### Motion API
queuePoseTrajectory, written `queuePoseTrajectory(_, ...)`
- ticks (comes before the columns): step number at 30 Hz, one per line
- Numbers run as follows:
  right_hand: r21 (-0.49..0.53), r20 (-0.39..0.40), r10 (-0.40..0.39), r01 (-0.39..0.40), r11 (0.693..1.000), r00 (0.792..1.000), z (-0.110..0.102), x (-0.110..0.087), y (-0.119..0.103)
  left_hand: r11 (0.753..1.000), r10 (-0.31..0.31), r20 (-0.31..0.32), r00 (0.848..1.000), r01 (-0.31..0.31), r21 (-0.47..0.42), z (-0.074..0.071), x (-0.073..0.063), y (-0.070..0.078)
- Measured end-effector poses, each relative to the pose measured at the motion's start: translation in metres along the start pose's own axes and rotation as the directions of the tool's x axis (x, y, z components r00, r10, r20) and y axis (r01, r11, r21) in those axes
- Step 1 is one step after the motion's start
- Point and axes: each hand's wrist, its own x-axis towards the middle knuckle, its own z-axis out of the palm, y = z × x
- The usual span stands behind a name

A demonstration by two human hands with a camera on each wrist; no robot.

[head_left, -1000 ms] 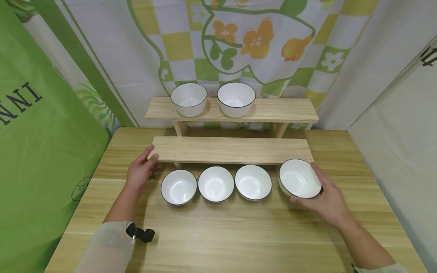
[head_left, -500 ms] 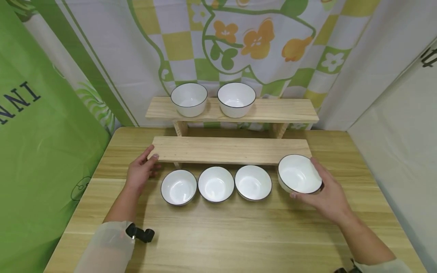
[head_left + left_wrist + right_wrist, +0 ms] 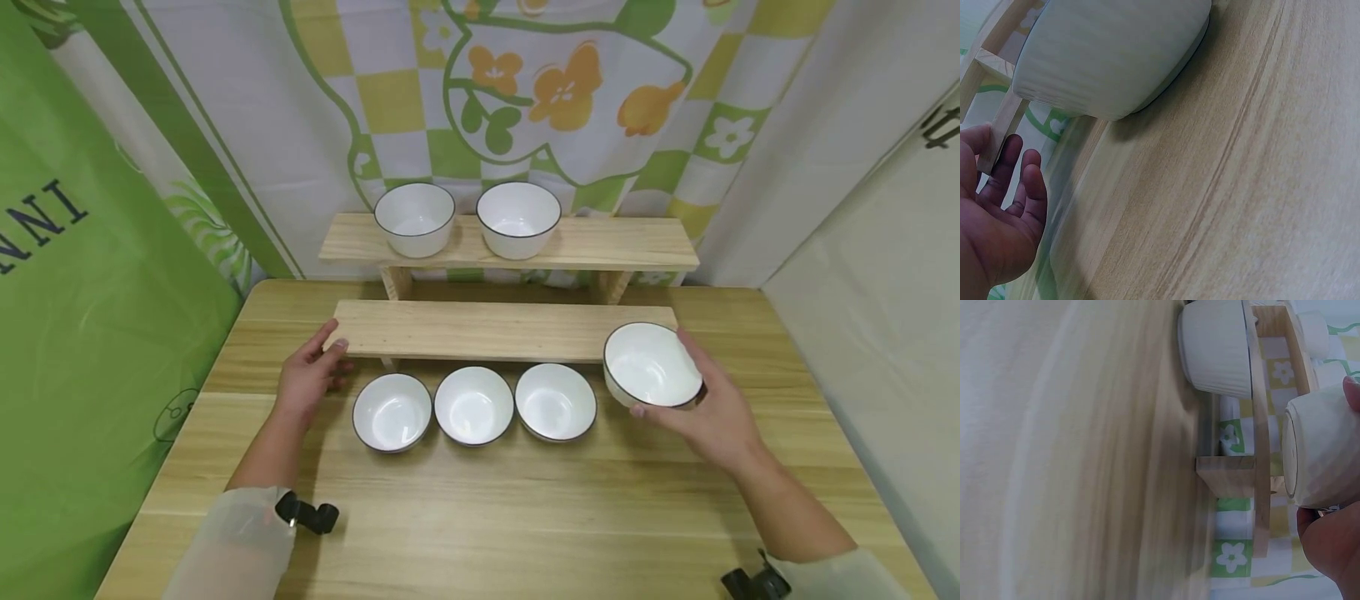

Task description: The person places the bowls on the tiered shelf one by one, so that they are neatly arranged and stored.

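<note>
My right hand [image 3: 716,412] grips a white bowl [image 3: 651,362] with a dark rim, thumb at the near side and fingers round the right. In the right wrist view this bowl [image 3: 1325,450] is lifted clear of the table, beside the right end of the lower wooden shelf [image 3: 495,329]. My left hand [image 3: 307,375] holds that shelf's left end; in the left wrist view the board's end [image 3: 999,128] sits between thumb and fingers. Three matching bowls stand in a row before the shelf: left [image 3: 392,412], middle [image 3: 474,406] and right [image 3: 556,402].
Behind, a higher wooden shelf [image 3: 622,242] carries two more white bowls, one at left [image 3: 415,221] and one near its middle [image 3: 518,221]. The wooden table [image 3: 480,517] lies under everything. A patterned curtain [image 3: 405,100] hangs close behind the shelves.
My right hand has raised the bowl and carried it away from me, slightly left, toward the lower shelf's right end. The left hand and the other bowls stay in place.
</note>
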Motion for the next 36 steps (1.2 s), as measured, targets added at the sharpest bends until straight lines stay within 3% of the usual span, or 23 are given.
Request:
queuePoseTrajectory(20, 0.025, -0.009, 0.037, -0.037, 0.999, 0.999, -0.01, 0.037, -0.024, 1.0, 0.01, -0.001, 1.0, -0.01, 0.02, -0.001, 0.0, -0.002)
queuePoseTrajectory(29, 0.039, -0.016, 0.013, -0.012, 0.999, 1.0, -0.017, 0.054, -0.036, 1.0, 0.016, 0.007, 1.0, -0.016, -0.012, -0.001, 0.001, -0.001)
queuePoseTrajectory(36, 0.08, -0.002, 0.056, -0.055, 0.995, 0.998, -0.021, 0.067, -0.045, 1.0, 0.009, 0.004, 1.0, -0.009, -0.008, -0.001, 0.0, 0.0)
